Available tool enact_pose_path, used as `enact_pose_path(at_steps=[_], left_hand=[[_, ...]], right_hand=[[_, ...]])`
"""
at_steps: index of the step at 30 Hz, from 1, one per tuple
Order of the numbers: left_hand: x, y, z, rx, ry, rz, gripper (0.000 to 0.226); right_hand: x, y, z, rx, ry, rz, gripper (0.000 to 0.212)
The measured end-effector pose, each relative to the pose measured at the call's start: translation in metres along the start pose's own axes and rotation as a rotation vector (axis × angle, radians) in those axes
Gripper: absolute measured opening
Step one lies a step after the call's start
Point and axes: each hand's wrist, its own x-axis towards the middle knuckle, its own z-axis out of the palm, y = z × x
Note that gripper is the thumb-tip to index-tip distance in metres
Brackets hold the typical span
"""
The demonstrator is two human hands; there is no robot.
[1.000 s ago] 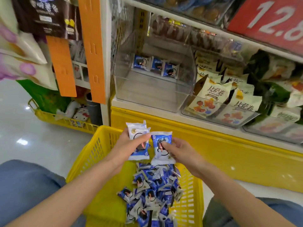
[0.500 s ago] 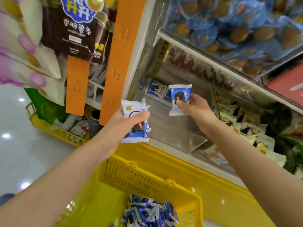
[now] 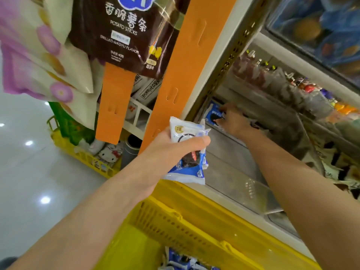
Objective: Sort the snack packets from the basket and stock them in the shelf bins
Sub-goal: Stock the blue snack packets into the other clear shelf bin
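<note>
Head view: both bare arms reach from a yellow basket (image 3: 175, 227) toward a clear shelf bin (image 3: 243, 184).
Right hand (image 3: 232, 119): deep at the back left corner of the bin, fingertips on a blue-and-white packet (image 3: 213, 114) standing against the rear wall; whether it is pinched or only being nudged cannot be told, as the area is blurred.
Left hand (image 3: 171, 152): clenched around a small stack of packets (image 3: 189, 151), thumb across the front, held just outside the bin's front edge.
Basket stock: more blue packets (image 3: 183, 262) lie in the bottom of the basket, so by my reading the job is far from finished.
Step in hand: setting one packet upright at the rear of the bin.
Doing it well: I would seat the packet flat against the back wall with its printed face forward, let go only once it stands by itself, then draw the hand straight out so the wrist does not knock it over.
Next feed: the left stack is near enough to pass one packet across.
Surroundings: an orange strip (image 3: 187, 75) and a brown potato-sticks bag (image 3: 124, 34) hang left of the shelf.
</note>
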Motion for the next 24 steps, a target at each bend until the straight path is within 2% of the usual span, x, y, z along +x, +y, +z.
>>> enact_pose_path(at_steps=[1,5,7,13,16,20,22,24], left_hand=[[0.001,0.0,-0.001,0.0,0.001,-0.005,0.05],[0.004,-0.001,-0.003,-0.019,-0.016,-0.006,0.035],[0.004,-0.001,-0.003,-0.011,-0.01,0.0,0.036],[0.001,0.001,0.001,-0.006,-0.003,-0.007,0.039],[-0.003,0.002,0.006,-0.032,0.013,-0.005,0.04],[-0.008,0.003,0.014,-0.059,0.07,-0.012,0.038],[-0.01,0.003,0.019,-0.083,0.089,-0.019,0.034],[-0.013,0.001,0.024,-0.083,0.097,-0.029,0.037]], right_hand=[[0.003,-0.001,0.001,-0.012,-0.002,-0.008,0.044],[0.009,-0.001,0.0,-0.193,0.052,-0.013,0.043],[0.01,-0.001,-0.002,-0.257,0.068,-0.02,0.045],[-0.002,-0.007,-0.008,-0.221,0.047,-0.038,0.051],[-0.023,-0.02,-0.019,-0.011,0.143,-0.031,0.046],[-0.086,-0.045,-0.04,0.443,0.335,-0.064,0.026],[-0.126,-0.055,-0.052,0.613,0.31,-0.106,0.011],[-0.163,-0.063,-0.063,0.723,0.191,-0.136,0.006]])
